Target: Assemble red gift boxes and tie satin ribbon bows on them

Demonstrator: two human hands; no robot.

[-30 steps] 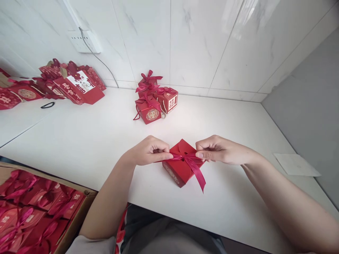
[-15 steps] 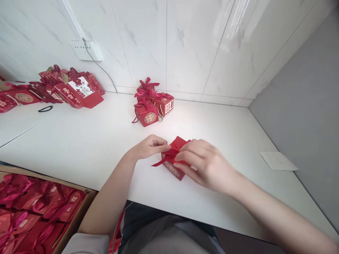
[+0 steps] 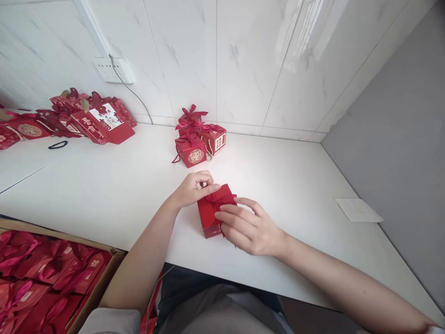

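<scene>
Two hands were at the one box (image 3: 207,214), taken here as the centre of the dial. The left hand (image 3: 194,189), at ten o'clock, was narrow, its fingers curled and its thumb laid over the box's corner; whether it pinched the ribbon (image 3: 218,199) could not be told. The right hand (image 3: 248,227), at four o'clock, was half spread, its fingers bent and its fingertips touching the box's near-right side and the ribbon; its thumb was hidden, so a grip could not be told either.

The box sat on the table (image 3: 292,176) between the hands, the ribbon gathered across its top. At eight o'clock, beside the table, an open carton (image 3: 113,269) held rows of red boxes (image 3: 41,304) with ribbons on top. At eleven o'clock, near the wall, stood a cluster (image 3: 194,152) of four ribboned boxes, one with a pale cord. At ten o'clock, farther off, lay a red pile (image 3: 116,133) beside a black loop (image 3: 57,145). At three o'clock lay a white card (image 3: 358,210).
</scene>
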